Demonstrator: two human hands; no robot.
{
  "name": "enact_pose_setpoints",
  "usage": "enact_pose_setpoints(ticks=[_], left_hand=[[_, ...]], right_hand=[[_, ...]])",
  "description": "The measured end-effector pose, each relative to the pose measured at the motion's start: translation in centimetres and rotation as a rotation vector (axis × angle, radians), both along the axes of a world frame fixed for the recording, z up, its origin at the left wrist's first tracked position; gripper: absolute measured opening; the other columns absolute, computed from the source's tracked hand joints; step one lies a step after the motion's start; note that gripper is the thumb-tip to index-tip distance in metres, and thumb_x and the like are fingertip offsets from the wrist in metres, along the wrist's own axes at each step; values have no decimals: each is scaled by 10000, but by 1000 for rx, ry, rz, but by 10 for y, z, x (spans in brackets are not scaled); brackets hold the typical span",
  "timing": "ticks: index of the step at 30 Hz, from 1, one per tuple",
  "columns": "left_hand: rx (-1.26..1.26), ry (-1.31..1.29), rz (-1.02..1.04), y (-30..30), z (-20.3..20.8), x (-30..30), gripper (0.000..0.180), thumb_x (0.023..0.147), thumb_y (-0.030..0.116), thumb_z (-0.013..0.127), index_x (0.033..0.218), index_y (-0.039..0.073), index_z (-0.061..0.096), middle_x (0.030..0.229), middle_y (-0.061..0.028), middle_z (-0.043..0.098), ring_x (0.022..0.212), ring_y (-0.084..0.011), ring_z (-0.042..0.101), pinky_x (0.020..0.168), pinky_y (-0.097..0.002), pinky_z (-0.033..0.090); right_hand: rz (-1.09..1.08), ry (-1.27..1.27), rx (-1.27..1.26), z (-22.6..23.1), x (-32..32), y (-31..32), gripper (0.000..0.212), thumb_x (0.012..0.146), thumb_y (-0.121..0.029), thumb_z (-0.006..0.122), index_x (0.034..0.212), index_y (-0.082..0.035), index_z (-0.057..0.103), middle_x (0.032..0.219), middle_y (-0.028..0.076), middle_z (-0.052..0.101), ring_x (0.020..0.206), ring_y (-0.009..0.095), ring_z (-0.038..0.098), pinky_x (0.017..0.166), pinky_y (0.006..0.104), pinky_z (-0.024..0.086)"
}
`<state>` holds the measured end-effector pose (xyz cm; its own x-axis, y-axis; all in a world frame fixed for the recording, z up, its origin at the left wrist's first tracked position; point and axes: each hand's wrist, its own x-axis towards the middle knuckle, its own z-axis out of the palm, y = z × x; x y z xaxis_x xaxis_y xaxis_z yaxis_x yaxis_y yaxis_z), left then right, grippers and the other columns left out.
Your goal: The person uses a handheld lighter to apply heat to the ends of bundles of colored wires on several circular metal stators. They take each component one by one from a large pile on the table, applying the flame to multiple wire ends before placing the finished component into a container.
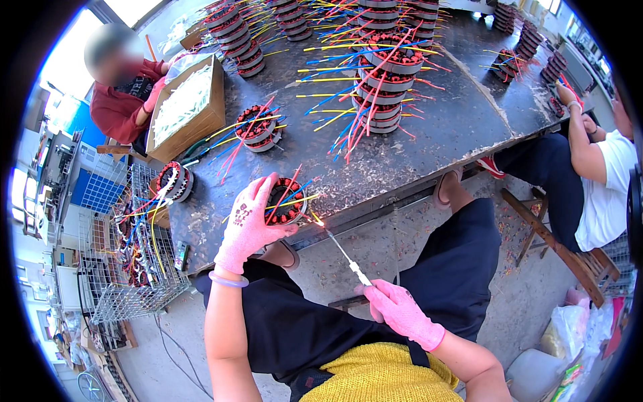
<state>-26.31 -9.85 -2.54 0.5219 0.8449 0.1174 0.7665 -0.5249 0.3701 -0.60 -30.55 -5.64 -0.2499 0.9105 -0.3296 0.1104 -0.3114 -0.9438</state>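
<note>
My left hand (pixel 248 226), in a pink glove, is wrapped round the side of a motor stator (pixel 293 216) at the table's near edge. Red, blue and yellow wires stick out of its red-wound core. In my right hand (pixel 404 313), also gloved in pink, is a thin torch (pixel 344 252) with a pale handle and a slim metal tube. A small orange flame (pixel 317 220) burns at the tube's tip, close beside the stator's right side. Another stator (pixel 258 128) with wires sits farther back, and one more (pixel 174 182) rests by the table's left edge.
Tall stator stacks (pixel 385 84) stand on the dark worn table (pixel 321 151). A cardboard box (pixel 218 110) of white pieces is at the left, by a person in red (pixel 110 110). A wire basket (pixel 134 295) stands below. At right sits another person in white (pixel 613 174).
</note>
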Motion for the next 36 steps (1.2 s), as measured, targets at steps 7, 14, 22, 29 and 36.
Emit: enact_pose_setpoints(ticks=[7, 14, 22, 29, 36], left_hand=[[8, -8, 8, 0, -3, -2, 993, 632, 355, 894, 1451, 27, 438, 1398, -190, 510, 1298, -382, 494, 1108, -447, 387], [-59, -57, -65, 5, 1, -6, 988, 608, 311, 903, 1440, 27, 453, 1415, -177, 508, 1312, -377, 486, 1111, -443, 386], [-41, -43, -93, -1, 5, -3, 969, 592, 270, 906, 1441, 73, 481, 1405, -183, 489, 1283, -401, 488, 1098, -459, 387], [-33, -27, -87, -2, 8, -4, 965, 594, 286, 906, 1437, 79, 487, 1383, -180, 502, 1273, -394, 495, 1090, -454, 394], [-26, -28, -100, -1, 9, -3, 957, 603, 310, 902, 1435, 80, 489, 1375, -182, 504, 1269, -395, 497, 1087, -453, 396]], right_hand=[[-128, 123, -257, 8, -1, 3, 295, 1047, -227, 473, 1151, -10, 644, 696, 40, 530, 609, 99, 506, 594, 278, 437], [-178, 176, -282, 8, 1, 1, 315, 1052, -255, 480, 1151, -9, 650, 688, -21, 488, 616, 62, 463, 582, 250, 405], [-159, 171, -247, 11, 1, 5, 316, 1052, -262, 478, 1146, -16, 652, 674, -17, 478, 605, 69, 466, 583, 252, 411], [-150, 118, -227, 18, 0, 8, 314, 1048, -265, 483, 1154, -24, 654, 654, -9, 480, 592, 76, 473, 581, 262, 414], [-165, 173, -252, 16, 1, 8, 317, 1049, -260, 490, 1170, -15, 649, 664, -18, 479, 607, 61, 466, 582, 254, 407]])
